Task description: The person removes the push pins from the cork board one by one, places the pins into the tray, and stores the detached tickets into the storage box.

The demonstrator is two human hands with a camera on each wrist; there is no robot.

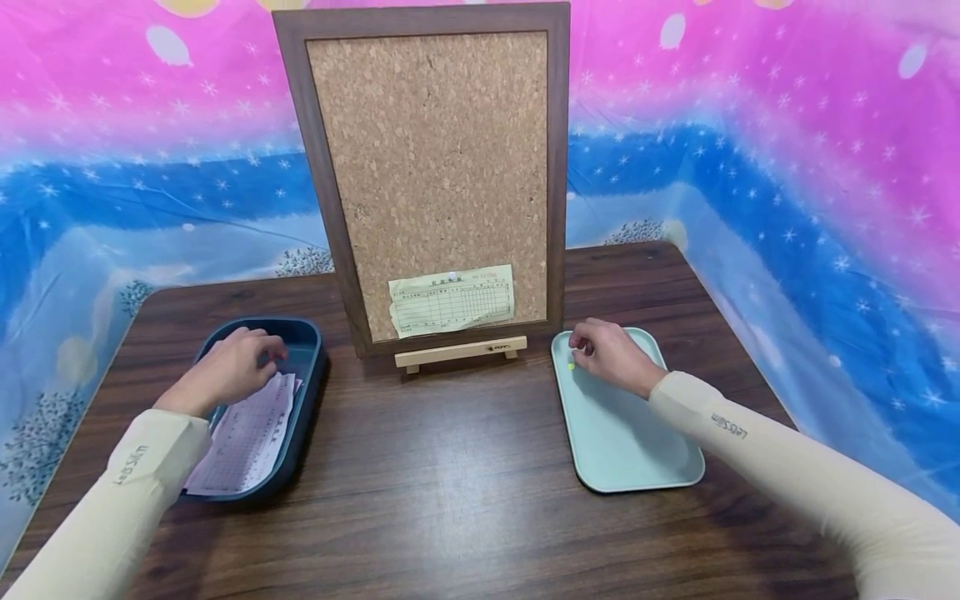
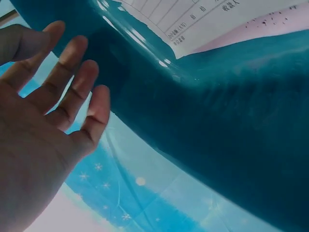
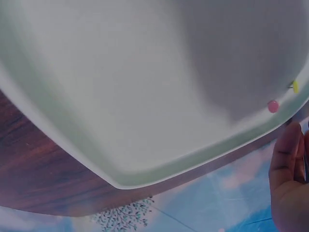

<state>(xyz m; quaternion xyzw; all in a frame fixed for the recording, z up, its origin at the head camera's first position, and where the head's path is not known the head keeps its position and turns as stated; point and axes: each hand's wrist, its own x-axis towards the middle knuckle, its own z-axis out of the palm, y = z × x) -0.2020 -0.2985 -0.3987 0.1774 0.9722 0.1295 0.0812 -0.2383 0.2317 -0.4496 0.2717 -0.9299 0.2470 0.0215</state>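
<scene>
In the head view my left hand (image 1: 238,367) hovers over the dark blue tray (image 1: 318,367), its fingers loosely bent. Beneath it lie printed form sheets (image 1: 243,437), white and pinkish. The left wrist view shows the left hand (image 2: 53,96) with spread fingers holding nothing. My right hand (image 1: 611,354) is over the far left corner of the pale green tray (image 1: 637,450), thumb and forefinger drawn together; I cannot tell whether something small is between them. A yellow pushpin (image 3: 295,86) and a pink-red pushpin (image 3: 273,106) lie in that tray, near the right fingers.
Between the trays a framed corkboard (image 1: 442,167) stands on a small wooden easel (image 1: 461,353). A pale green form (image 1: 453,304) is fixed low on it by a whitish pushpin (image 1: 452,275). Patterned cloth (image 1: 750,125) hangs behind the dark wooden table (image 1: 450,500).
</scene>
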